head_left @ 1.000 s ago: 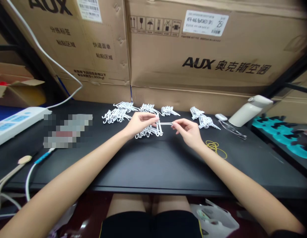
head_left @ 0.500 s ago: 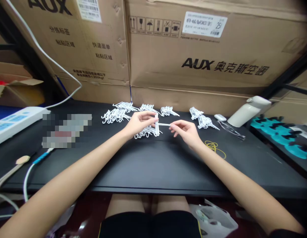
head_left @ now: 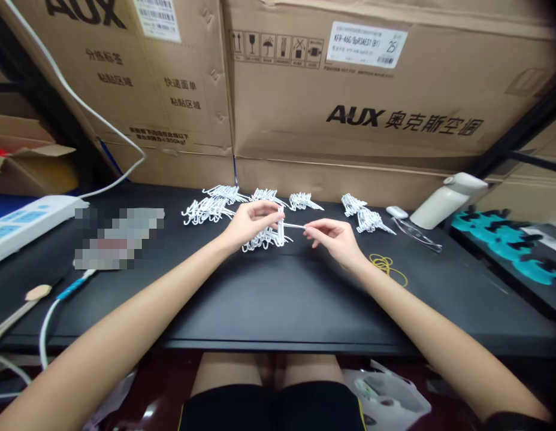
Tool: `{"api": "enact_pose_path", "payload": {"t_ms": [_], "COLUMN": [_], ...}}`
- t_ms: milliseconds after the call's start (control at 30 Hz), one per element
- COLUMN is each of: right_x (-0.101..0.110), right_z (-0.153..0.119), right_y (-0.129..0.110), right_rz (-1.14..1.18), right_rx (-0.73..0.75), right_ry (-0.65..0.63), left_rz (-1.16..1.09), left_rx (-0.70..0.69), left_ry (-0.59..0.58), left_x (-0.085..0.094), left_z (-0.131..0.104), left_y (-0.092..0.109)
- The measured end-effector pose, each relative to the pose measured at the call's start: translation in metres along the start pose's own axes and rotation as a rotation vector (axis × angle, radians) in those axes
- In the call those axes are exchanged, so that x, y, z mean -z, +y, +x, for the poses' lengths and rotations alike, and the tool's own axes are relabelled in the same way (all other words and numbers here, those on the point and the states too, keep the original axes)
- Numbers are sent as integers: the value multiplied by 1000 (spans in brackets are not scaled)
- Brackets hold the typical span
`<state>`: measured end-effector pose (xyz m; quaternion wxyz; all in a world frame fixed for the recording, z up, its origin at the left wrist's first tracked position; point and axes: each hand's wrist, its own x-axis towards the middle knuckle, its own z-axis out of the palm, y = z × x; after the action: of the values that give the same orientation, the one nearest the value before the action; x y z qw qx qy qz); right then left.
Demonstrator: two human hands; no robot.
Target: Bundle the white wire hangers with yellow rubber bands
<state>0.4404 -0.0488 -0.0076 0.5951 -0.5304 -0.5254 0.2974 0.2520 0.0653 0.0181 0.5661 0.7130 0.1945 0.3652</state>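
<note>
Between the thumb and fingers of my left hand (head_left: 251,222) are a few thin white wire hooks (head_left: 280,230), their short ends pointing up and down. My right hand (head_left: 334,236) pinches the far tips of their straight prongs, which run sideways between both hands. Beneath and behind my left hand lies a pile of similar white hooks (head_left: 259,243), partly covered by the fingers. More bunches of white hooks (head_left: 208,209) rest further back to the left, and others (head_left: 370,220) lie to the right. How many hooks I hold cannot be made out.
Large cardboard boxes (head_left: 359,143) stand along the back of the black table (head_left: 269,305). At right are yellow rubber bands (head_left: 381,263), glasses (head_left: 419,233), a white bottle (head_left: 440,206) and a teal item (head_left: 502,242). A power strip (head_left: 35,221) and cables lie left.
My right hand has shifted very slightly left toward my left hand, along the prongs. Both hands keep their grip; the whole view has moved a little.
</note>
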Motion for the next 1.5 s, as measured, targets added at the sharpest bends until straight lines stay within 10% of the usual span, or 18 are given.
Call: {"api": "enact_pose_path", "payload": {"t_ms": [1500], "right_x": [-5], "right_z": [-3], "right_y": [-3], "right_rz": [-91], "right_rx": [53], "right_ry": [-10], "left_rz": [79], "left_rx": [-38], "left_ry": [58], "left_x": [-1], "left_z": [0], "left_y": [-5]}}
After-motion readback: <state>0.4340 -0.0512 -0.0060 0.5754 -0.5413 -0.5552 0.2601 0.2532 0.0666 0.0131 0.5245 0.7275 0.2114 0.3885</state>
